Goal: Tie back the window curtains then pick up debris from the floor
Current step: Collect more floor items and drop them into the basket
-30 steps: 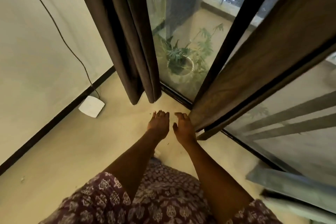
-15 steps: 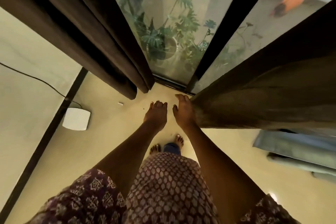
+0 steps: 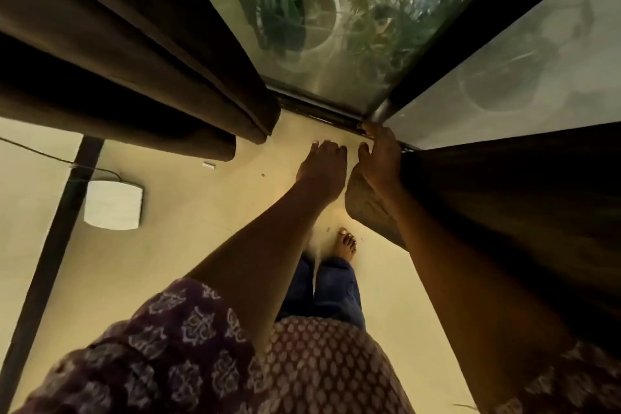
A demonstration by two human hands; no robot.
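Two dark brown curtains hang before a glass window. The left curtain [image 3: 141, 54] hangs gathered at the upper left, its hem just above the floor. The right curtain [image 3: 510, 205] fills the right side. My right hand [image 3: 379, 161] grips its leading edge near the window track, and fabric bunches under my wrist. Beside it, my left hand [image 3: 322, 168] hangs with loose fingers and holds nothing. A small white scrap [image 3: 209, 164] lies on the cream floor below the left curtain, with a dark speck [image 3: 262, 174] near it.
A white box [image 3: 112, 204] with a thin cable sits by the black skirting [image 3: 50, 262] at the left wall. A potted plant [image 3: 312, 10] stands outside the glass. A black window post [image 3: 437, 54] runs up to the right. My bare foot [image 3: 346, 244] is below my hands.
The view has tilted further down and closer to the window. My right hand has closed on the right curtain's edge, which now bunches under my wrist. My left hand stays beside it.
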